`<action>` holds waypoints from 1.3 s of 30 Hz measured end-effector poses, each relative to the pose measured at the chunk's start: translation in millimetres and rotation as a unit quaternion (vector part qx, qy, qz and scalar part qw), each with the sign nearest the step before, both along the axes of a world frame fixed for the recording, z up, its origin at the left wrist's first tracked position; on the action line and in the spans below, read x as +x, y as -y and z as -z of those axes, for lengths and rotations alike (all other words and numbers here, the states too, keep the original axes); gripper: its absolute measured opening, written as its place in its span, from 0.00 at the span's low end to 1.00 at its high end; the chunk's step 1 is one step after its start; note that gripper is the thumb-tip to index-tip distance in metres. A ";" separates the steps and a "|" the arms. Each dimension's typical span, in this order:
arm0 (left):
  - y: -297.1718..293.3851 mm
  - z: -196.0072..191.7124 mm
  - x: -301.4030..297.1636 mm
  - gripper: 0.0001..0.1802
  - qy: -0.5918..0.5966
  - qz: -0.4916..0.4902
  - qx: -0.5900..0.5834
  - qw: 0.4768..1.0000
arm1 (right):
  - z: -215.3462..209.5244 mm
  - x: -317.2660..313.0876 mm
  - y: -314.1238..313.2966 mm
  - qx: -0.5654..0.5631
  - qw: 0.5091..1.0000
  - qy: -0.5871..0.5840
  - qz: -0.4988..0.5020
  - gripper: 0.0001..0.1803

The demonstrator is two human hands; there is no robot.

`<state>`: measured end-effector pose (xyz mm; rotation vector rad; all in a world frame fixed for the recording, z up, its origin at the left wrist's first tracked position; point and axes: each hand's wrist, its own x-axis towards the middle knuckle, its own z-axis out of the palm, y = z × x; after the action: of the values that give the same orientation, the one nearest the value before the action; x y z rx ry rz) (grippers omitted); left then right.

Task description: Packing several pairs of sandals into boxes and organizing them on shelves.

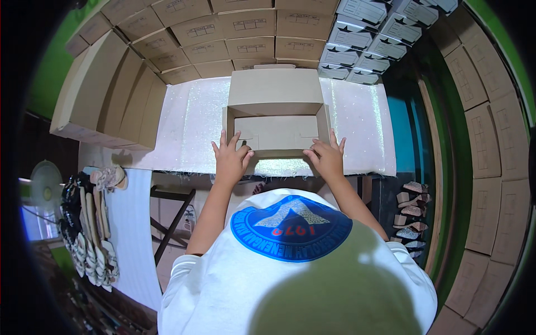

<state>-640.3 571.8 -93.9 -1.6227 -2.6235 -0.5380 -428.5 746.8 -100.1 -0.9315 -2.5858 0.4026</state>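
Note:
An open brown cardboard box (277, 131) stands on the table in front of me, its lid flap (276, 86) raised at the far side. Inside, its bottom and small folded tabs show. At the near left corner, my left hand (229, 161) has its thumb and forefinger closed on the box's near wall, with the other fingers spread along the side. My right hand (327, 160) grips the near right corner the same way, its outer fingers pointing up and apart. The thumb tips are partly hidden by the near edge.
Stacked brown boxes (247, 27) line the back of the table, with white boxes (353, 34) at the back right. A large carton (103, 92) lies at the left on the glittery white cloth (192, 120). Shoes (97, 234) lie lower left, more shoes (412, 212) lower right.

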 end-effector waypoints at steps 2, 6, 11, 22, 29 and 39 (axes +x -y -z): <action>-0.1 0.6 0.2 0.11 -0.030 0.006 0.010 0.999 | 0.7 -0.5 0.4 -0.004 1.000 -0.006 0.001 0.17; 1.9 1.7 1.1 0.12 -0.043 0.008 0.011 0.999 | 3.2 -0.9 1.8 -0.004 1.000 -0.008 0.006 0.16; 2.9 3.6 1.2 0.13 -0.039 0.025 0.030 0.998 | 8.1 1.0 1.0 0.013 1.000 -0.018 -0.003 0.15; 25.3 8.0 2.8 0.30 -0.096 -0.002 -0.003 0.995 | -4.2 6.5 36.7 0.081 0.995 0.031 0.056 0.23; 89.2 3.0 -13.9 0.36 -0.083 -0.007 -0.026 0.996 | -1.6 -5.8 119.2 0.054 0.996 0.029 0.066 0.28; 217.4 42.8 -33.1 0.35 -0.001 0.005 -0.102 0.995 | 21.3 -45.3 257.9 -0.006 0.998 0.055 0.008 0.30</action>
<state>-673.5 354.4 -136.8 -1.6867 -2.7486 -0.2759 -473.8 488.9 -121.3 -1.0026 -2.6753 0.3731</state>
